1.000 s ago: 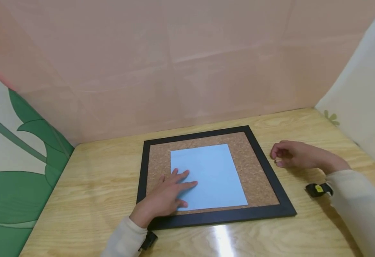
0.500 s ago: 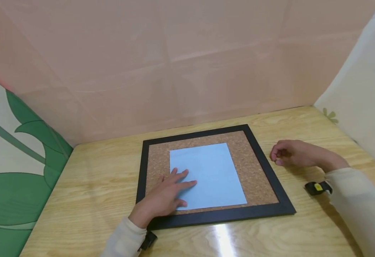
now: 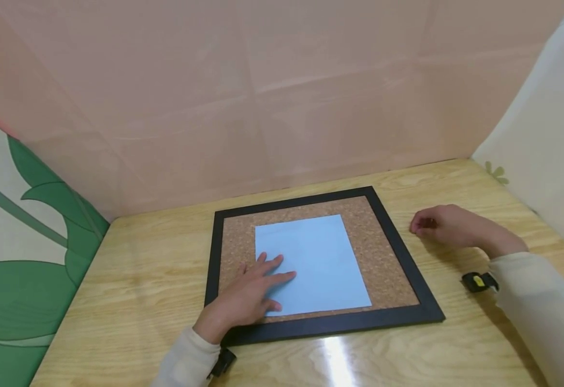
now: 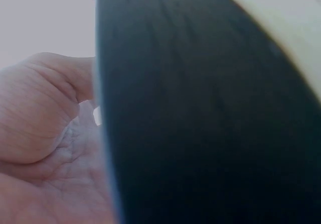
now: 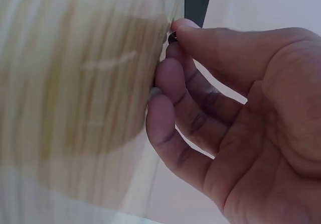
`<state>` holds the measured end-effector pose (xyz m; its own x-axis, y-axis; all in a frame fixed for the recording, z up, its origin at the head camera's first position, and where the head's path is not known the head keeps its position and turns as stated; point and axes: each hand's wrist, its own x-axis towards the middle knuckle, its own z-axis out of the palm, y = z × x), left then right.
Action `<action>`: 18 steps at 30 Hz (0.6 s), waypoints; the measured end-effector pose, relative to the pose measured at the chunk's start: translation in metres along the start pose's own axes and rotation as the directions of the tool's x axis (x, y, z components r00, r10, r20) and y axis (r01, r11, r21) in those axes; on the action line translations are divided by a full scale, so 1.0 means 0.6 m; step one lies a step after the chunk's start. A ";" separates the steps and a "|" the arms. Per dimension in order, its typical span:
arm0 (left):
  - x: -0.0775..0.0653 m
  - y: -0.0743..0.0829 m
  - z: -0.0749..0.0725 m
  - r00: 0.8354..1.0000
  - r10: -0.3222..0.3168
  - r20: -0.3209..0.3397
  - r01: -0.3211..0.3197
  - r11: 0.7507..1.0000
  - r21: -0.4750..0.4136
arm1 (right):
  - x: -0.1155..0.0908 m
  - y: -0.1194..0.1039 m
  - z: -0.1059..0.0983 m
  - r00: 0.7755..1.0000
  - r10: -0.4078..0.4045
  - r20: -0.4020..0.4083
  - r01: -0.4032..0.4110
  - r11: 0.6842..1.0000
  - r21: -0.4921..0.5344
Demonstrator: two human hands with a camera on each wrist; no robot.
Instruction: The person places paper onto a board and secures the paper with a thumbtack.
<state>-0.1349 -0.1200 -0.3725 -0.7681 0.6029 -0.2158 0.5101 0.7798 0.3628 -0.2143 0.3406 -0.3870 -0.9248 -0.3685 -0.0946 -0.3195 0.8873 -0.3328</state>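
Left hand (image 3: pixel 245 295) of mine flat, fingers straight, pressing pale blue paper sheet (image 3: pixel 311 263) on black-framed square cork board (image 3: pixel 383 252), right hand (image 3: pixel 448 226) pinching a tiny dark object above light wooden table (image 3: pixel 142 269), just beside the frame

Light blue paper sheet (image 3: pixel 313 263) flat on black-framed cork board (image 3: pixel 383 252), slightly skewed, lower-left corner covered.

A light wooden table (image 3: pixel 132 279) with visible grain fills the lower half of the head view, a bright glare streak near its bottom centre. Directly on it, at the centre of the frame, lies a black-framed cork board (image 3: pixel 383 269), flat and turned slightly askew. The board's right edge sits near the table's right-hand part.
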 end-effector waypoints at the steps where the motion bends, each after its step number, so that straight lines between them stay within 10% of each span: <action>1: 0.000 -0.001 0.000 1.000 0.000 -0.001 0.000 1.000 -0.002 | 0.000 -0.001 -0.001 1.000 0.012 -0.001 -0.012 1.000 0.000; 10: 0.001 -0.004 0.002 1.000 -0.009 0.000 0.009 0.999 -0.044 | 0.002 0.000 -0.001 0.999 0.045 -0.003 -0.045 0.999 0.019; 18: 0.001 -0.004 0.001 1.000 -0.015 -0.003 0.015 0.999 -0.042 | -0.019 0.053 0.000 0.997 0.060 0.057 -0.075 0.948 0.308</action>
<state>-0.1366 -0.1212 -0.3737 -0.7770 0.5906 -0.2181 0.4822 0.7810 0.3970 -0.2141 0.3728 -0.3964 -0.9290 -0.3297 -0.1681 -0.1700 0.7836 -0.5975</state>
